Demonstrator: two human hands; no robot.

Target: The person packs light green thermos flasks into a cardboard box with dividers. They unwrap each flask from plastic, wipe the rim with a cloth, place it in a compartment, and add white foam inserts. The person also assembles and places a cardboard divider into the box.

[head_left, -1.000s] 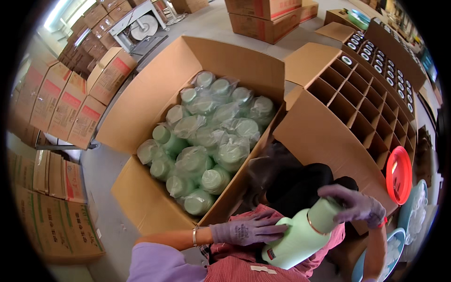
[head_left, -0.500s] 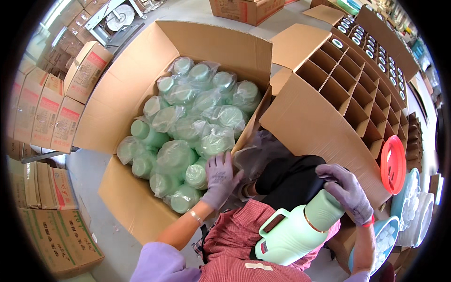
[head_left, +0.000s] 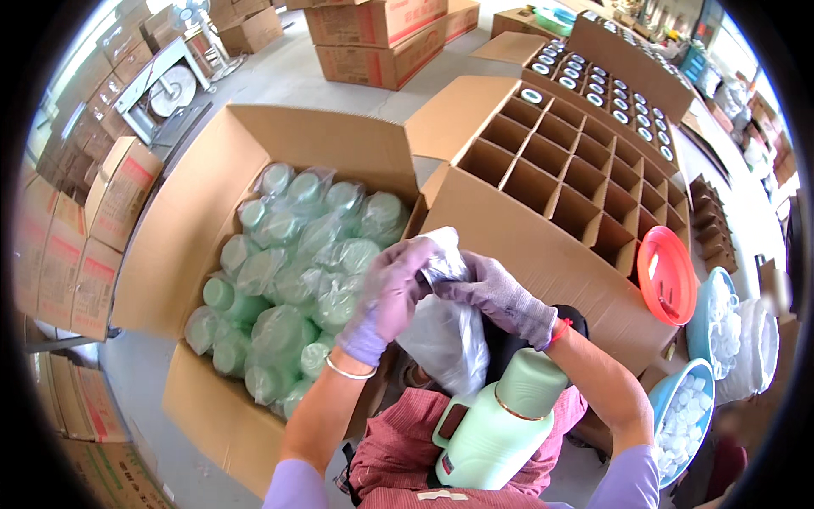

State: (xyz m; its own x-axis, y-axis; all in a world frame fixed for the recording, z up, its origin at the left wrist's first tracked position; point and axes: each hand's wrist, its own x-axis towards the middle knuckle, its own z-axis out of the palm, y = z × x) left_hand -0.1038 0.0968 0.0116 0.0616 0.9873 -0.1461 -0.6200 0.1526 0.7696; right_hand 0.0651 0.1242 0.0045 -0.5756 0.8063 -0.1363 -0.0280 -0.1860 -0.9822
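Observation:
In purple-grey gloves, my left hand (head_left: 386,293) and my right hand (head_left: 506,299) both pinch the gathered upper part of a clear plastic bag (head_left: 449,343). The rest of the bag hangs down between them. Below, on my lap, a mint-green thermos jug (head_left: 500,433) leans with its lid toward the upper right and its handle on the left; neither hand touches it. To the left of my left hand, a large open cardboard box (head_left: 174,237) holds several light green jugs (head_left: 280,322) wrapped in clear plastic.
Right of the box stands a carton with cardboard dividers (head_left: 543,216). A red plastic basin (head_left: 667,276) rests against its side. At the right, a blue basin (head_left: 708,394) contains small whitish pieces. Stacked cartons (head_left: 93,280) line the left, and more cartons (head_left: 377,42) stand at the back.
My left hand has left the wrapped jugs and my right hand has left the jug's lid. Both came together in front, now holding a plastic bag. My view has tilted up.

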